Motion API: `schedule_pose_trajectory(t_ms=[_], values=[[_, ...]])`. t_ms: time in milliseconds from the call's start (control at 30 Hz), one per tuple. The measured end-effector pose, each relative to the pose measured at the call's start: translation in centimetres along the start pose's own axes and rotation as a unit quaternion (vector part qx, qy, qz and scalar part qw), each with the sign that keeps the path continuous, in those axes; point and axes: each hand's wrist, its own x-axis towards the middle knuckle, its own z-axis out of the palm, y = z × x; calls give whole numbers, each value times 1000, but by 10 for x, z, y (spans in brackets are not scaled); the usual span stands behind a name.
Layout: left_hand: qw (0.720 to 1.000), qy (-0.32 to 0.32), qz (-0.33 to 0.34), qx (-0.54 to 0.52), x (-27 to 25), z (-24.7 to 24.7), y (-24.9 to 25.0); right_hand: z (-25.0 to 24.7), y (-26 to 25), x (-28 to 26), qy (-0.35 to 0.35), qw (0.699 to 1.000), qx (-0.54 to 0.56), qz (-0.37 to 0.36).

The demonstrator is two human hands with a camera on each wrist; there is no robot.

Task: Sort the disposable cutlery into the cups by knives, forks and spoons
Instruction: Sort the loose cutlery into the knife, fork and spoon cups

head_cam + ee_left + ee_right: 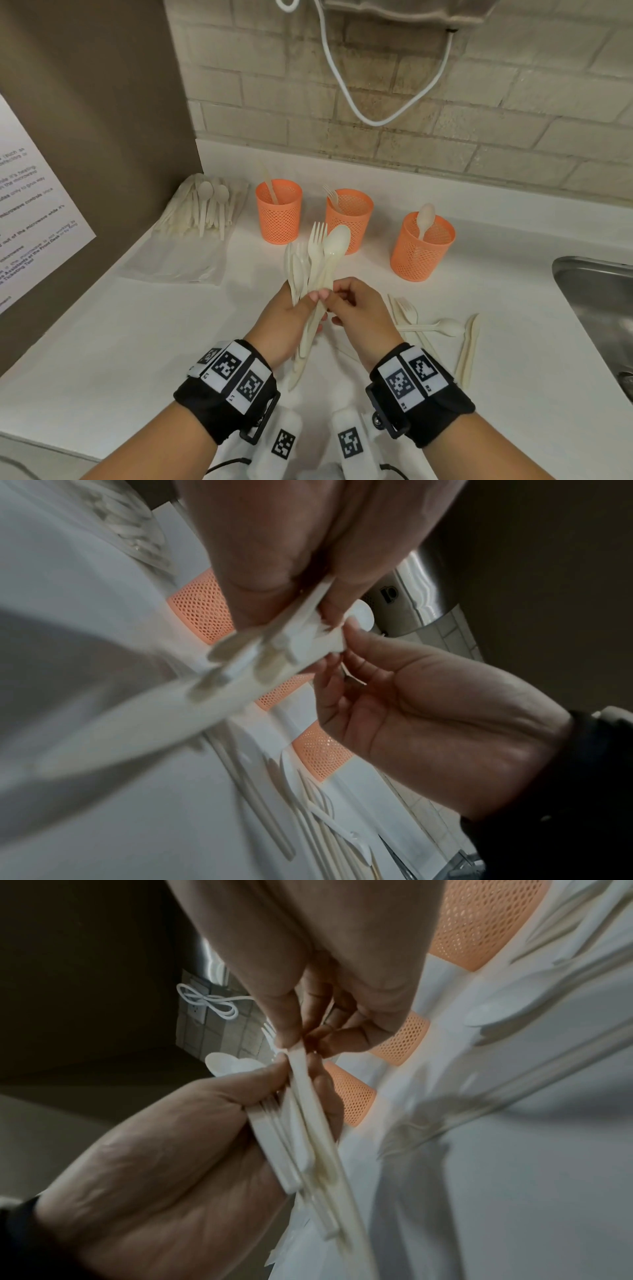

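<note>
The sink [596,291] is cut off at the right edge — bundled handles [240,664] blur in both wrist views.

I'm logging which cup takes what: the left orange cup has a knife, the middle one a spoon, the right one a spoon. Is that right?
Not quite. The middle cup holds a fork, not a spoon; its tines show above the rim in the head view. The left cup does hold a knife and the right cup a spoon.
</note>
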Motion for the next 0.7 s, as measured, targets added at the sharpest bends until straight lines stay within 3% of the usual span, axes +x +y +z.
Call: schedule_pose_trajectory(t_ms=[133,300,367,500,700], values=[[999,26,-2,37,1,-1,-1,-1,-2,2,47,997,60,1],[998,48,-26,10,0,1,0,-3,-17,8,149,971,186,-1],[998,54,-20,6,0,2,1,-5,-20,13,138,969,206,15],[999,42,-12,9,-1,6,5,-1,-13,13,52,995,79,35],[999,26,-30,-17,-1,7,6,5,-11,9,0,997,76,8]])
